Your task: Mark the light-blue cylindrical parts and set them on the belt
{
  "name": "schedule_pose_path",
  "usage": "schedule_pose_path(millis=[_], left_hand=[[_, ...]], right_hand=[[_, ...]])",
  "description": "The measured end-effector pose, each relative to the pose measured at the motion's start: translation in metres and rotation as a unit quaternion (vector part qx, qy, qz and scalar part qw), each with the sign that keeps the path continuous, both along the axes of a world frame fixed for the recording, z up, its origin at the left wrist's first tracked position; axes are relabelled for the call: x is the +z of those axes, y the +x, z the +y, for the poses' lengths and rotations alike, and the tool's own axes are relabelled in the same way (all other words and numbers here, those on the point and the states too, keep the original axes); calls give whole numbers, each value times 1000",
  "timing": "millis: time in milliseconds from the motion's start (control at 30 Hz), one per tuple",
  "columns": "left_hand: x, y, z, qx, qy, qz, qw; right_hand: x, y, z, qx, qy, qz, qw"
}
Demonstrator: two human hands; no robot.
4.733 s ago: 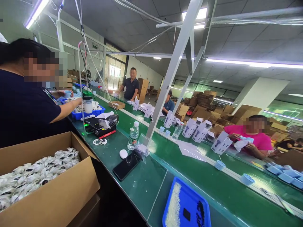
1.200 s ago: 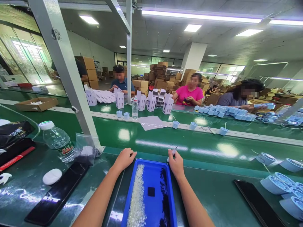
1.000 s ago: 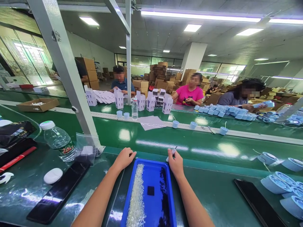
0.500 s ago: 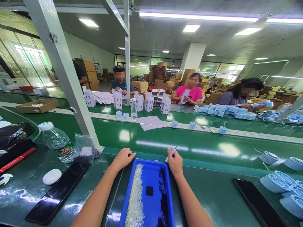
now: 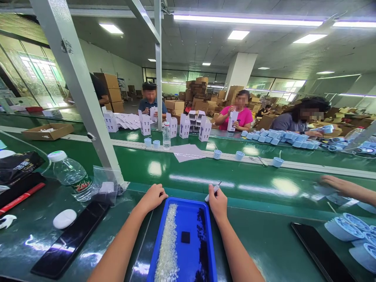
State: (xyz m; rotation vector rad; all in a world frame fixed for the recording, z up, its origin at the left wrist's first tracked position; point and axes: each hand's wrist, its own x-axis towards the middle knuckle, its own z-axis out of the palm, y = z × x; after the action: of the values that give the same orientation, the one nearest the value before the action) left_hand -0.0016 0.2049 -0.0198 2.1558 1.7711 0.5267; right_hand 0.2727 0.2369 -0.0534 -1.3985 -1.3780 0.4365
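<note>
My right hand [image 5: 217,203] is closed around a white pen-like tool [image 5: 215,190] with a thin metal tip that points up and right. It is just beyond the far right corner of a blue tray [image 5: 166,219]. By the far left corner rests my left hand [image 5: 153,196], its fingers curled in and nothing visible in them. Inside the tray, small clear pieces [image 5: 169,243] lie in a strip along the left side. Small black pieces [image 5: 202,243] line the right side, and a black square [image 5: 185,237] lies between them.
A dark phone [image 5: 320,250] and light-blue round parts [image 5: 343,228] lie to the right, where another person's hand [image 5: 340,184] reaches in. On the left are a water bottle [image 5: 70,176], a long black slab [image 5: 72,239] and a metal post [image 5: 85,90]. Co-workers sit across the green belt [image 5: 182,176].
Another person's hand has come in from the right over the light-blue parts. Co-workers opposite have shifted the cartons they hold. My two hands have hardly moved.
</note>
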Motion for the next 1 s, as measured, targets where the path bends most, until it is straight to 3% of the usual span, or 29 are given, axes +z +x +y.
schedule_pose_path(millis=[333,700,1000], left_hand=[[-6,-5,4,-4,-18,24,1000],[7,0,-3,0,-45,42,998],[6,-2,-2,-6,-43,38,998]], right_hand=[[3,0,-3,-5,3,-14,1000],[2,-1,-2,5,14,-18,1000],[-2,-1,0,26,13,-18,999]])
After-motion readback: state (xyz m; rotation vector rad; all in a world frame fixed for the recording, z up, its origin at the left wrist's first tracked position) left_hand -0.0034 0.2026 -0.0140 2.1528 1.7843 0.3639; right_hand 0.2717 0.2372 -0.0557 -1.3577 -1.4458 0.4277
